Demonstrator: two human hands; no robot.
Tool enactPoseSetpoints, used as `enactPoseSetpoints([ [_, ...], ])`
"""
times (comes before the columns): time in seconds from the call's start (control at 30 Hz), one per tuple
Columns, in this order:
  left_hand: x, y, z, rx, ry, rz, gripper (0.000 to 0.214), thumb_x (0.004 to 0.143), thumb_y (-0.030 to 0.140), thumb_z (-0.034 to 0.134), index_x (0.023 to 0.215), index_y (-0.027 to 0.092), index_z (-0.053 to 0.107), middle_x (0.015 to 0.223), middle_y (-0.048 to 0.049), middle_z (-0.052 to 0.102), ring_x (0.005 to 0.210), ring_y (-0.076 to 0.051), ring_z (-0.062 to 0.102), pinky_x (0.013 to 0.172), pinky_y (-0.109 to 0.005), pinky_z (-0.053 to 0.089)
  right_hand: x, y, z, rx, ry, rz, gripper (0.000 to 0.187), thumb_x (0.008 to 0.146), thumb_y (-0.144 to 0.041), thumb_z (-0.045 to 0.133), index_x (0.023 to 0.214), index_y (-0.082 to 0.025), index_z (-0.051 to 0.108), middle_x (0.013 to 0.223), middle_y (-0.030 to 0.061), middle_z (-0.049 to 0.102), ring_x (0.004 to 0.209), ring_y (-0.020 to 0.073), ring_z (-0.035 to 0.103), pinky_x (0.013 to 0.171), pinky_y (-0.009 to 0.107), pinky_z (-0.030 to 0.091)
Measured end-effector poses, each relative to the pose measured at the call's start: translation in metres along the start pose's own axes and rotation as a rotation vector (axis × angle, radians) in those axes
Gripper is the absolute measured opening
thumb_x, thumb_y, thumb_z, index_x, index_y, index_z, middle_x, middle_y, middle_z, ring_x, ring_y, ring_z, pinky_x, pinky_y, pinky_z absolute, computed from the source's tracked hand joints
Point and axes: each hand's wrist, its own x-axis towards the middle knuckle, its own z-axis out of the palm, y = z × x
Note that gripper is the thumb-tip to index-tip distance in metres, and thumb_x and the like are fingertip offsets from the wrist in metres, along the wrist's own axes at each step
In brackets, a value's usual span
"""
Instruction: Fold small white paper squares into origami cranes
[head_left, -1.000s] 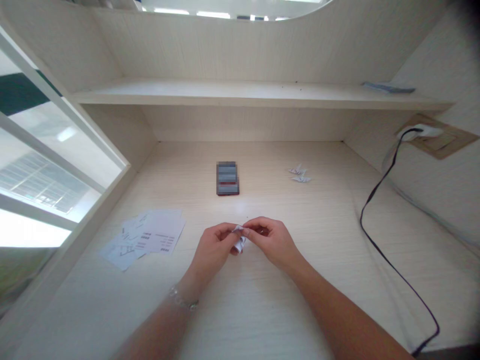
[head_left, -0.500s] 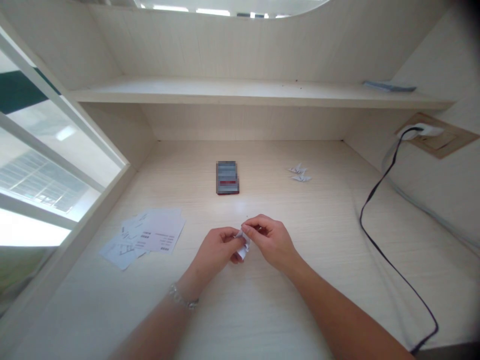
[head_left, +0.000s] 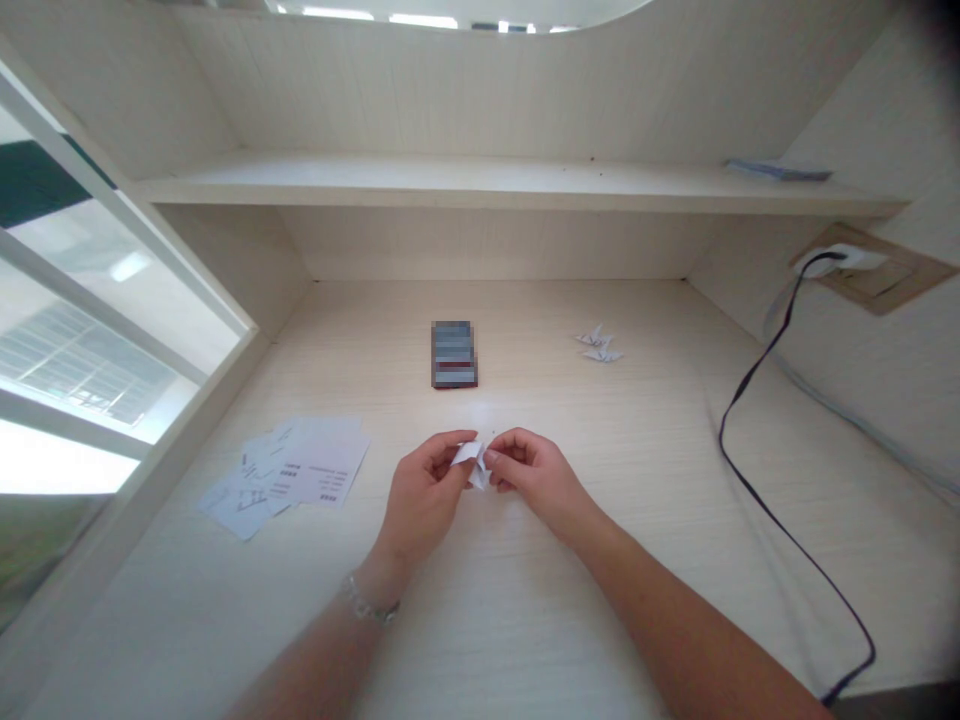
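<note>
Small folded paper (head_left: 472,462), now shifted toward the left hand (head_left: 422,490), its top more exposed than before.

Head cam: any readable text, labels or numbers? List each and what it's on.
Nothing is legible.
Paper sheets on the desk: printed lines, too small to read.
Dark rectangular item: blurred out, unreadable.
Folded paper between left hand and right hand: no readable print.

Papers (head_left: 322,462) left, cable (head_left: 742,487) beyond right hand (head_left: 536,475)
</note>
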Motion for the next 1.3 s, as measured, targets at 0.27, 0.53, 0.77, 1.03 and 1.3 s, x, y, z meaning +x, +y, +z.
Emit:
enactPoseSetpoints([
  [0.27, -0.0011, -0.0018, 0.0000, 0.007, -0.001, 0.021, 0.026, 0.075, 0.017, 0.056, 0.100, 0.017, 0.061, 0.080, -0.0029, 0.067, 0.066, -0.011, 0.059, 0.060, -0.021, 0.047, -0.0047, -0.0062, 0.0035, 0.154, -0.058, 0.202, 0.025, 0.067, -0.037, 0.068, 0.069, -0.014, 0.059, 0.062, 0.0006, 0.059, 0.054, 0.0089, 0.054, 0.054, 0.023, 0.042],
  [0.53, 0.0002, 0.0001, 0.0002, 0.017, 0.048, -0.013, 0.028, 0.068, 0.014, 0.059, 0.095, 0.015, 0.064, 0.082, -0.0038, 0.068, 0.068, -0.012, 0.060, 0.058, -0.021, 0.047, -0.0060, -0.0042, 0.0052, 0.053, -0.121, 0.153, 0.034, 0.070, -0.047, 0.063, 0.066, -0.013, 0.061, 0.059, 0.0012, 0.059, 0.050, 0.0083, 0.053, 0.051, 0.022, 0.041],
  [0.77, 0.0002, 0.0019, 0.0009, -0.001, 0.069, -0.041, 0.029, 0.066, 0.013, 0.058, 0.094, 0.014, 0.064, 0.081, -0.0042, 0.069, 0.067, -0.014, 0.061, 0.058, -0.022, 0.047, -0.0042, 0.0008, 0.0065, 0.034, -0.099, 0.102, 0.034, 0.071, -0.048, 0.062, 0.065, -0.014, 0.059, 0.057, 0.0007, 0.058, 0.050, 0.0087, 0.053, 0.051, 0.022, 0.043],
  [1.03, 0.0006, 0.0021, 0.0019, -0.034, 0.079, -0.060, 0.030, 0.067, 0.011, 0.057, 0.096, 0.013, 0.062, 0.081, -0.0038, 0.069, 0.066, -0.012, 0.061, 0.056, -0.021, 0.047, -0.0058, 0.0005, 0.0070, 0.041, -0.164, 0.116, 0.033, 0.070, -0.047, 0.063, 0.070, -0.014, 0.063, 0.058, 0.0013, 0.061, 0.051, 0.0090, 0.055, 0.052, 0.022, 0.043],
  [1.3, 0.0005, 0.0012, 0.0020, -0.024, 0.111, -0.050, 0.031, 0.066, 0.011, 0.055, 0.097, 0.014, 0.063, 0.086, -0.0048, 0.070, 0.070, -0.013, 0.063, 0.059, -0.022, 0.048, -0.0057, 0.0023, 0.0081, 0.031, -0.147, 0.139, 0.033, 0.069, -0.046, 0.064, 0.068, -0.013, 0.062, 0.060, 0.0023, 0.063, 0.050, 0.0088, 0.055, 0.051, 0.022, 0.044],
])
